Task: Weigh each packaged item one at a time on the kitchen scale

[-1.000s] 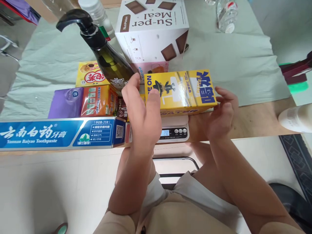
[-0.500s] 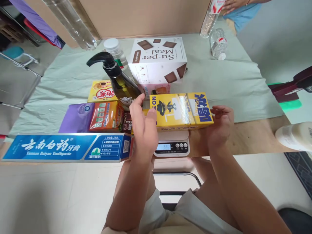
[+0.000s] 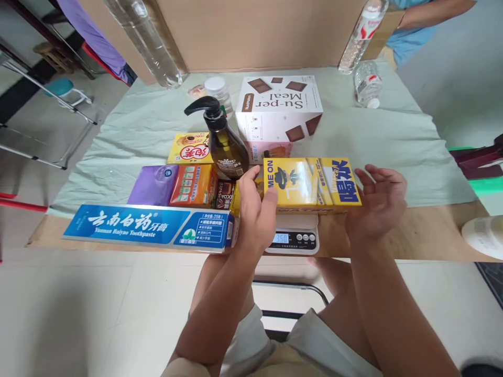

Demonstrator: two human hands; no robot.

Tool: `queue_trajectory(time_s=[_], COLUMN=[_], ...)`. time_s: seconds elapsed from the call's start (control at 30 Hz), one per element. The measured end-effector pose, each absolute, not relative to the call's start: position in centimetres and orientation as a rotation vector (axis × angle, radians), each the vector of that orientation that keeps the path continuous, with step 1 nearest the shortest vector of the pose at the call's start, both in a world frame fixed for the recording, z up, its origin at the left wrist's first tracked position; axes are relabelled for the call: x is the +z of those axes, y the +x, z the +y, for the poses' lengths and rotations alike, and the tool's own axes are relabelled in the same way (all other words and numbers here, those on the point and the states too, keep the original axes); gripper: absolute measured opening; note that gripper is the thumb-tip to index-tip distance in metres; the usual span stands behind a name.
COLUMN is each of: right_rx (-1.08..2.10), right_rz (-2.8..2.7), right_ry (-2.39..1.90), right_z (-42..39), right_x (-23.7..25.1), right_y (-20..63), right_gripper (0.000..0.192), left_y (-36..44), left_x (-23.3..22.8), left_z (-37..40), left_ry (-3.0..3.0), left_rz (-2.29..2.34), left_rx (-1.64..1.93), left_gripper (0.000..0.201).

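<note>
Nearest me, the scale [image 3: 293, 233] sits at the table's [image 3: 412, 235] front edge, its display turned my way so I can read it; the digits look like 350, though they are small. The yellow box [image 3: 312, 183] lies flat on the platform, long side across, overhanging both ends, so all its weight goes onto the scale. My left hand [image 3: 255, 217] is at the box's left end, fingers loosely curled, thumb against the face; whether they press or just brush I cannot tell. My right hand [image 3: 379, 204] is spread open just off the right end, palm inward, gripping nothing, so it adds no load. Left of my left hand the toothpaste box [image 3: 151, 228] lies along the table edge. Behind it a purple pack [image 3: 151, 184] and an orange box [image 3: 194, 184] line up, label up. Further back, on the green cloth [image 3: 373, 141], stands the pump bottle [image 3: 226, 144], then the white box [image 3: 280, 109]. Farthest, clear bottles [image 3: 367, 84] and a cardboard wall [image 3: 255, 31].
</note>
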State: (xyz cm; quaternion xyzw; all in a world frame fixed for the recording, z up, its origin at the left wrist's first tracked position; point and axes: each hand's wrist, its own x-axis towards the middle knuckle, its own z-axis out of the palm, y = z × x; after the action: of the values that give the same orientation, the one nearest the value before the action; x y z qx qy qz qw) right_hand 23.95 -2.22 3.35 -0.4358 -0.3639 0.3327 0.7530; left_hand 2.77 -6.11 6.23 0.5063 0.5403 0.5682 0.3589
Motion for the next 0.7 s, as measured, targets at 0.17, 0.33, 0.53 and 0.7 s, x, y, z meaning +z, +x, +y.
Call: queue_trajectory(time_s=[0.17, 0.33, 0.53, 0.7], right_rx=[0.935, 0.948, 0.897, 0.776], right_rz=[-1.064, -1.207, -1.237, -1.092], right_ry=[-0.890, -0.876, -0.926, -0.883], right_z=[-2.6, -2.6, -2.7, -3.5], right_x=[1.8, 1.4, 0.9, 3.1], right_y=[23.4, 23.8, 23.8, 23.1], right_gripper=[0.062, 0.083, 0.086, 0.087], left_y=[3.0, 3.2, 3.4, 3.6], left_x=[6.0, 5.6, 5.6, 5.9], left_z=[-6.6, -6.9, -6.6, -6.3], left_ry=[1.191, 1.215, 1.351, 1.520], left_rz=[1.335, 1.313, 1.264, 1.015], left_rx=[1.467, 1.469, 1.530, 1.575], left_gripper=[0.052, 0.051, 0.068, 0.075])
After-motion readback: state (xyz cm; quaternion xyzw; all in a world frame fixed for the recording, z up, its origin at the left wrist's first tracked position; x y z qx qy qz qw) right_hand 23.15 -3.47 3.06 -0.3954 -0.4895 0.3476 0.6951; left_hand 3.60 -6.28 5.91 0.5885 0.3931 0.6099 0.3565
